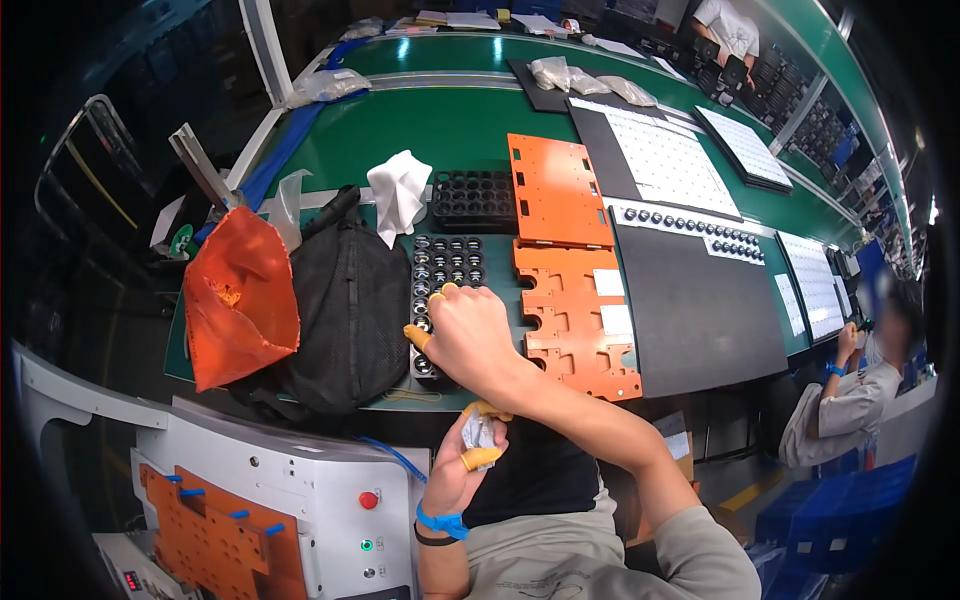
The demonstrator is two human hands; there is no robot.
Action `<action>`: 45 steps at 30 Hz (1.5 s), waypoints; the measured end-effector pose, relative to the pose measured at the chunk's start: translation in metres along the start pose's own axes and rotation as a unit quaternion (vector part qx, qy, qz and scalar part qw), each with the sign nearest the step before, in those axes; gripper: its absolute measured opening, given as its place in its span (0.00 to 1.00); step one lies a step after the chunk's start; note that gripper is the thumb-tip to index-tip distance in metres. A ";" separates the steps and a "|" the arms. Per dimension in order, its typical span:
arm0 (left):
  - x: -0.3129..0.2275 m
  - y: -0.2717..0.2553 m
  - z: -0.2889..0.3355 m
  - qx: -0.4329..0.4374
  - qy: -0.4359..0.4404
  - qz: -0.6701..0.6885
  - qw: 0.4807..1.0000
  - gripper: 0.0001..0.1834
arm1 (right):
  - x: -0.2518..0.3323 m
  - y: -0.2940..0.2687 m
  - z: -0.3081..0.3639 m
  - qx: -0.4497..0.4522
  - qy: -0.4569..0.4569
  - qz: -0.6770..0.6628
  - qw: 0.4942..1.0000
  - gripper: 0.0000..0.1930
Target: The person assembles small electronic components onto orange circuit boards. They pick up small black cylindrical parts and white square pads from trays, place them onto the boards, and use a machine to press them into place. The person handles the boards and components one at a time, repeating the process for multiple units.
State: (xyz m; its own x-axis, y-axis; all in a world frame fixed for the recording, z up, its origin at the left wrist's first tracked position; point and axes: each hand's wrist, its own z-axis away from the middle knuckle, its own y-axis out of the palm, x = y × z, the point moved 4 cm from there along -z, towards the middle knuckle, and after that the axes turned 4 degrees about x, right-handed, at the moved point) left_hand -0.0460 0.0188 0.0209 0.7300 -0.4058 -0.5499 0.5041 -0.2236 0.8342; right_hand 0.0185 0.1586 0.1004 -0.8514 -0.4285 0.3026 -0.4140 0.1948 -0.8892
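My left hand (pixel 462 462), with yellow finger cots and a blue wristband, is closed around a small crumpled whitish wipe or packet (pixel 479 432), just in front of the table edge. My right hand (pixel 468 328) reaches across from the right, palm down over a tray of round black parts (pixel 447 256) with shiny centres. Its fingers, also in yellow cots, curl down onto the tray, and the thumb points left over the tray's edge. Whatever lies under the fingers is hidden. Behind that tray stands a black tray (pixel 473 199) with round pockets.
Left of the tray lie a black bag (pixel 350 300) and an open orange bag (pixel 235 310); a white cloth (pixel 398 190) stands behind. Orange fixture plates (pixel 570 310) and a black mat (pixel 690 310) lie right. A white machine (pixel 330 500) stands lower left. A co-worker (pixel 850 390) sits right.
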 end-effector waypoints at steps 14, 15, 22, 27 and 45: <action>0.018 0.025 -0.018 0.022 -0.020 0.196 0.980 0.33 | -0.038 -0.079 0.056 -0.111 0.015 -0.127 0.985 0.14; 0.022 0.028 -0.022 0.019 -0.026 0.185 0.982 0.35 | -0.043 -0.090 0.063 -0.118 0.021 -0.135 0.984 0.14; 0.045 0.057 -0.052 0.045 -0.059 0.197 0.978 0.34 | -0.084 -0.139 0.122 -0.173 0.078 -0.202 0.961 0.12; 0.057 0.075 -0.069 0.070 -0.063 0.038 0.995 0.29 | -0.093 -0.151 0.154 -0.173 0.058 -0.236 0.954 0.14; 0.072 0.086 -0.067 0.057 -0.019 -0.021 0.998 0.25 | -0.113 -0.148 0.177 -0.052 0.017 -0.232 0.971 0.19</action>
State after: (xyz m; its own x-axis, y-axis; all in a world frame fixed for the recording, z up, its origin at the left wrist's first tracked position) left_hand 0.0806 0.0298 0.0508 0.6903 -0.4259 -0.5849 0.4770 -0.3399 0.8105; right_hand 0.2331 0.0218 0.1369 -0.5744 -0.4626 0.6753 -0.7846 0.0761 -0.6153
